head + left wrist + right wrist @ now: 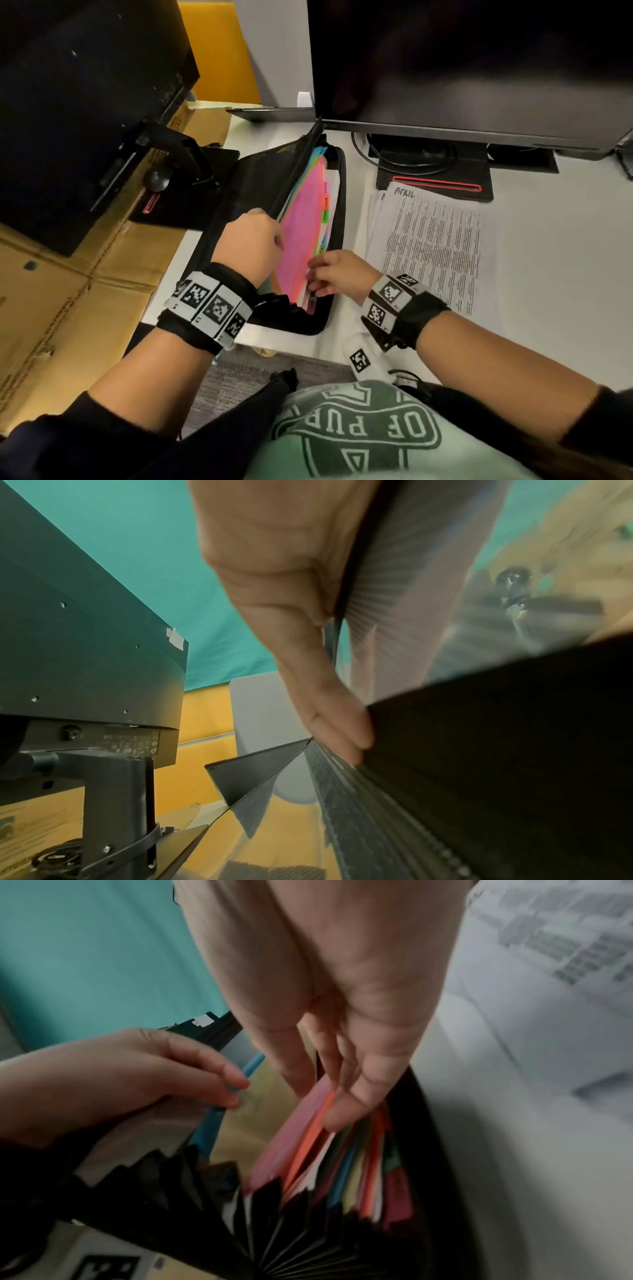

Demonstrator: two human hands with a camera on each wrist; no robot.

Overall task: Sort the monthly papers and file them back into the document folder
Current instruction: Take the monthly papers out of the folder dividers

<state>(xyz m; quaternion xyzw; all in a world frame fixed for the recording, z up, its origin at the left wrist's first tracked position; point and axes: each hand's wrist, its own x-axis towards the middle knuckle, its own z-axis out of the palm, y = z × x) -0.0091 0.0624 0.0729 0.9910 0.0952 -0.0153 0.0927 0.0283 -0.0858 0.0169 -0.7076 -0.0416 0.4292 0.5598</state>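
Observation:
A black accordion document folder (239, 192) lies open on the white desk (555, 267). Coloured dividers (301, 236) with month tabs fan out inside it. My left hand (263, 236) grips the folder's front flap (496, 737) and holds it back, thumb (318, 696) on one face and fingers on the other. My right hand (320, 274) reaches into the pockets near the folder's near end, thumb and fingers (339, 1110) pinching the pink and orange dividers (298, 1139). A stack of printed papers (431, 246), its top sheet marked APRIL, lies on the desk right of the folder.
A dark monitor (462, 68) stands behind the papers, its stand base (435, 171) touching the stack's far edge. A second monitor (85, 102) on an arm hangs at the left over cardboard boxes (68, 291). A white tagged device (366, 359) sits at the desk's near edge.

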